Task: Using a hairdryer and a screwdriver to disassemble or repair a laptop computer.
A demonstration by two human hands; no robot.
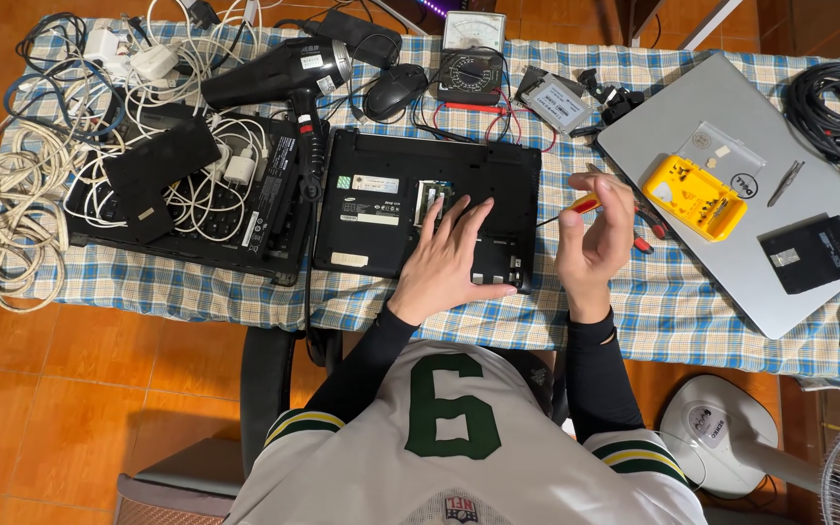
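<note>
- While my left hand (451, 255) lies flat, fingers spread, on the upturned black laptop (427, 204), it seems to steady the matte plastic base on the checked cloth (634, 311)
- My right hand (595, 238) pinches a slim screwdriver (576, 207), red-and-yellow handle, tip aimed at the laptop's edge; likely lined up for a screw
- Nearby on a grey laptop (809, 146) sits a yellow bit case (692, 197)

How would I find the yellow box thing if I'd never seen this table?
Look at the checked tablecloth, then at the big silver closed laptop on its right side. The yellow plastic case lies on that lid, right of the right hand. Nothing else on the laptop is bright yellow.
</note>
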